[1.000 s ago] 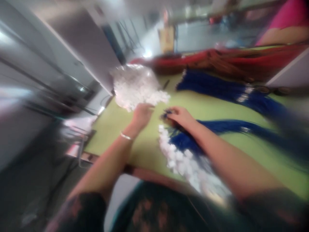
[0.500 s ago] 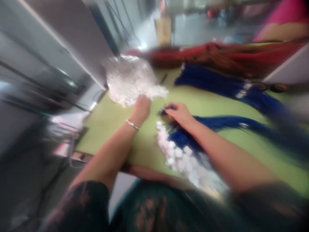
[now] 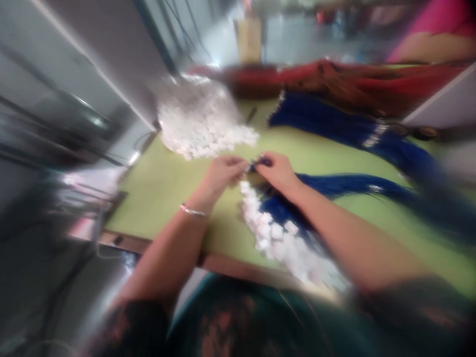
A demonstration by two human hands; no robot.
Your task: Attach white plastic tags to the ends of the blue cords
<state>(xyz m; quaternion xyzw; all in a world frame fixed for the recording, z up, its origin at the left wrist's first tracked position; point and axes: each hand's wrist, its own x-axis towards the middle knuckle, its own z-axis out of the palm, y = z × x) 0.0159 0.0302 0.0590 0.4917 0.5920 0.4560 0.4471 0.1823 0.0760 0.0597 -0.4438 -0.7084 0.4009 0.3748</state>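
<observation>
My right hand (image 3: 275, 171) is closed round the end of a dark blue strand bundle (image 3: 334, 184), which trails off to the right under and past my forearm. Close against it, my left hand (image 3: 224, 173) is pinched at the tip of the bundle; whatever is between its fingers is too small and blurred to name. Just below the hands, a row of small white pieces (image 3: 275, 232) runs down toward the table's front edge, beside more blue strands (image 3: 282, 210). Behind my left hand lies a clear bag (image 3: 197, 106) with white pieces (image 3: 219, 136) spilling out.
Another blue bundle (image 3: 320, 116) with whitish bands lies at the back right of the green table (image 3: 159, 183). Red-brown material (image 3: 334, 82) runs along the far edge. A person's arm with a pink sleeve (image 3: 446, 20) shows at the top right. Dark rings (image 3: 426, 133) lie at right.
My left hand has come back from the white pieces by the bag to meet my right hand at the bundle's end. My right hand has stayed in nearly the same place.
</observation>
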